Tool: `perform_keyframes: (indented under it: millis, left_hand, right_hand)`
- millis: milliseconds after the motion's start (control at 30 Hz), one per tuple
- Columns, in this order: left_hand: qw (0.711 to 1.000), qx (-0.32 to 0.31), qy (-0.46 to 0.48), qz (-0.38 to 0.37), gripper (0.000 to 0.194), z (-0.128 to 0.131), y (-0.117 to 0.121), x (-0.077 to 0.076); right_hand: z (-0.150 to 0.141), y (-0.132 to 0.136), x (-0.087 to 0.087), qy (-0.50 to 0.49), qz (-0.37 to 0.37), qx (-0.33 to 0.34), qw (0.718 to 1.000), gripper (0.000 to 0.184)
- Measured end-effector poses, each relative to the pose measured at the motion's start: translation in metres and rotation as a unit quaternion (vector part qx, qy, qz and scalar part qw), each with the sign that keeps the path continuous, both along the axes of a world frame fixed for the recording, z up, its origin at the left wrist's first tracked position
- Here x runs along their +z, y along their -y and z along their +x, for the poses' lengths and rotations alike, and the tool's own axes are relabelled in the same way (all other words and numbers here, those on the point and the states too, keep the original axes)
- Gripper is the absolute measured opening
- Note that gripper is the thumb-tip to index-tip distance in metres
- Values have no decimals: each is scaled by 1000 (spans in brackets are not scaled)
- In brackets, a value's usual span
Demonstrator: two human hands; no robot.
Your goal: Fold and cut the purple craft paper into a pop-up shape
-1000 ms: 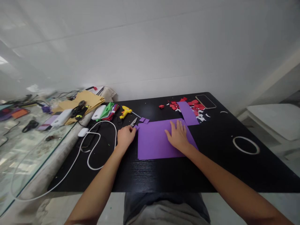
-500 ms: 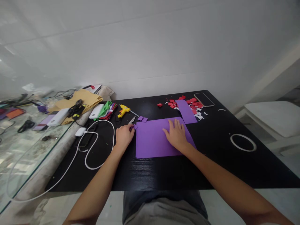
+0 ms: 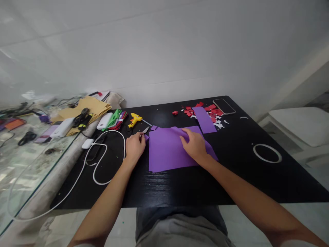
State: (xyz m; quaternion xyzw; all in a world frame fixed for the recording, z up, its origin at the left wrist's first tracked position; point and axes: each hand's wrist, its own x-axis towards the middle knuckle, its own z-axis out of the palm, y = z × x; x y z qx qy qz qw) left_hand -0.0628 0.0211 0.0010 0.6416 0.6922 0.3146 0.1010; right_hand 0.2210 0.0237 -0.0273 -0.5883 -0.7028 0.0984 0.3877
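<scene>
My left hand (image 3: 135,146) is closed at the left edge of a stack of purple sheets. A pair of scissors (image 3: 146,130) pokes out from its fingers, blades toward the back; the handles are hidden in the hand. A small purple piece (image 3: 147,137) lies by the fingertips. My right hand (image 3: 194,144) pinches the top purple sheet (image 3: 167,149) on its right side, between thumb and fingers. That sheet bulges up near the hand, with another purple sheet (image 3: 211,151) showing beneath it. Small purple squares (image 3: 153,128) lie just behind the stack.
A yellow glue gun (image 3: 135,119) lies behind my left hand. A white cable (image 3: 94,171) loops at left. A purple strip (image 3: 204,120) rests over red pieces (image 3: 199,104) and white scraps. A phone (image 3: 224,106) and a white ring (image 3: 267,153) are at right.
My right hand has gone from lying flat on the purple stack to pinching and bending up the top sheet. My left fingers have shifted from the small purple piece toward the scissors.
</scene>
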Motion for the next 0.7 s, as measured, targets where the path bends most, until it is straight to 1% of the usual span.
perform_keyframes:
  millis: [67,133,267,333,400,467,567,700]
  left_hand:
    - [996,-27,77,24,28,3,-1,-4]
    - [985,-52,160,38,33,7,-2,-10]
    - [948,-90,304,26,54,17,-3,-20]
    - [930,-100,354,11,59,19,-2,-20]
    - [915,-101,389,3,56,18,-1,-17]
    - [907,-96,410,2,51,16,0,-11]
    - [902,-82,423,11,43,11,1,-2]
    - [900,-59,431,23,40,6,-1,3]
  right_hand:
    - [0,0,3,-33,23,8,999,32]
    - [2,0,6,-69,40,12,997,32]
    - [5,-2,10,-120,51,11,991,30]
    - [6,-4,10,-129,44,10,991,31]
    - [8,-8,7,-129,31,3,991,34]
    - [11,-13,2,-121,12,-17,992,42]
    - [15,-19,-7,-112,-23,-54,992,55]
    - [17,-21,-11,-116,-63,-60,989,60]
